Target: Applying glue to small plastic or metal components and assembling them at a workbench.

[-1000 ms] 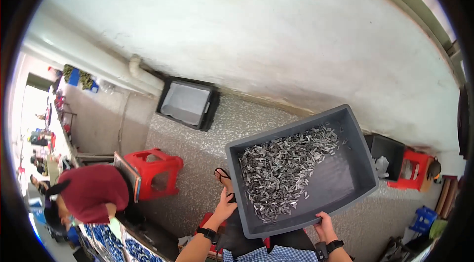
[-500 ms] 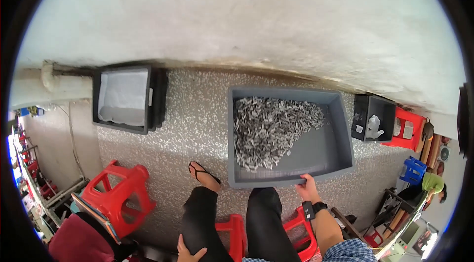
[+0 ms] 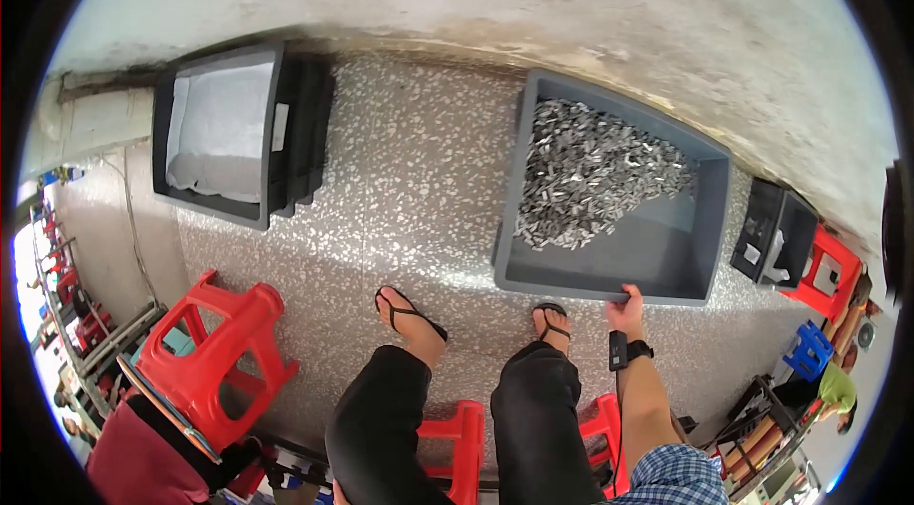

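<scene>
A large grey plastic tub (image 3: 657, 253) stands on the floor ahead and to the right. Small dark and silvery metal-looking pieces (image 3: 595, 167) lie heaped over its left and far part; the near right of its bottom shows bare. My right hand (image 3: 625, 312) is closed on the tub's near rim, the arm stretched forward, with a black device strapped at the wrist. Only a sliver of my left hand (image 3: 339, 493) shows at the lower edge, beside my left thigh, its fingers mostly out of sight.
Stacked black crates (image 3: 268, 138) with a pale sheet in the top one stand at the left by the wall. A red stool (image 3: 214, 343) is at left, near a person in maroon (image 3: 143, 457). Black bins (image 3: 776, 234) and another red stool (image 3: 826, 272) sit at right.
The tub has shifted away toward the wall and to the right, with my right hand still at its rim. My left hand has nearly left the view, and my feet show more.
</scene>
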### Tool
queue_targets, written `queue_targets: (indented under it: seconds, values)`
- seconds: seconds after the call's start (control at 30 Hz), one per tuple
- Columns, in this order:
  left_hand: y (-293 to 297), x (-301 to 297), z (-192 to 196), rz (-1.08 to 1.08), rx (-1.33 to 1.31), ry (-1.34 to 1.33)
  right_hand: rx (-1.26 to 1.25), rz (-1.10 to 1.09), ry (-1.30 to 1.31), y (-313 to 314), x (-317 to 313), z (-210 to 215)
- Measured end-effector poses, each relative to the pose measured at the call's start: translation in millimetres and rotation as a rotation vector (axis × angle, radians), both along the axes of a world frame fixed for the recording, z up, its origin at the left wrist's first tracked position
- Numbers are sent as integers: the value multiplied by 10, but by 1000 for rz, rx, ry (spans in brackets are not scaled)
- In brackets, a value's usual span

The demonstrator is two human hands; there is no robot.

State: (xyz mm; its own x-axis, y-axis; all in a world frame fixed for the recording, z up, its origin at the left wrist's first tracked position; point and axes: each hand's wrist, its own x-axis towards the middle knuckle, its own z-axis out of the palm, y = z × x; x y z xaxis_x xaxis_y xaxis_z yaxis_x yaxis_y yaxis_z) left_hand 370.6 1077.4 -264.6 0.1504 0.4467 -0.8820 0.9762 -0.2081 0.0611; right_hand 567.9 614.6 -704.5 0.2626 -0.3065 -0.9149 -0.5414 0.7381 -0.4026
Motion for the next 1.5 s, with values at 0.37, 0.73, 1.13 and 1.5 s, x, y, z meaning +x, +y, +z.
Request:
queue_targets:
  seconds: [0.37, 0.73, 1.13, 1.5]
  values:
    - [13, -393, 53, 56, 17, -64, 259, 2, 224, 223, 442, 103]
    - [765, -1288, 764, 314, -380, -213, -22, 1811, 128, 2895, 832, 3356]
    - [3117, -1420, 2175, 793, -491, -603, -38, 2317, -140, 6429, 1239, 5125]
    - [5941, -1056, 2382, 852, 144, -1024, 25, 2645, -811, 11634, 810, 6020]
